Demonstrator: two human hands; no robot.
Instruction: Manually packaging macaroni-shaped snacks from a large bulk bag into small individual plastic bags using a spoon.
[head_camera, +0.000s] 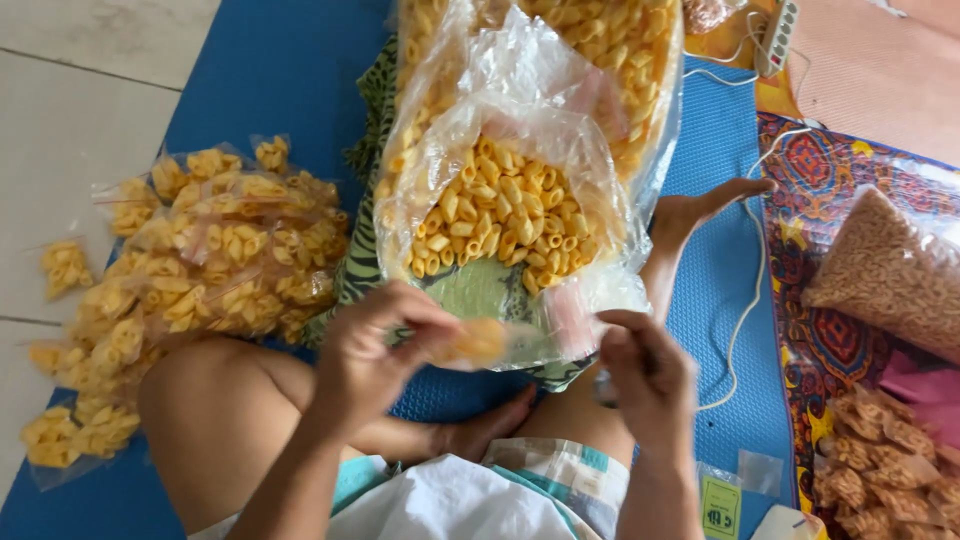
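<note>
My left hand (372, 352) pinches a small clear packet (478, 342) of yellow tube-shaped snacks, held just in front of my crossed legs. At the packet's other end is my right hand (645, 370), fingers curled and gripping the plastic there. Right behind both hands lies a big open clear plastic bag (520, 140) full of the same yellow snacks (500, 222), resting on a green patterned cloth (362, 262).
A heap of filled small packets (205, 265) lies at my left on a blue mat (270, 70). At right are a bag of brown snacks (885, 272), more brown packets (885, 465), a patterned rug (810, 340), a white cable (752, 290) and a power strip (778, 35).
</note>
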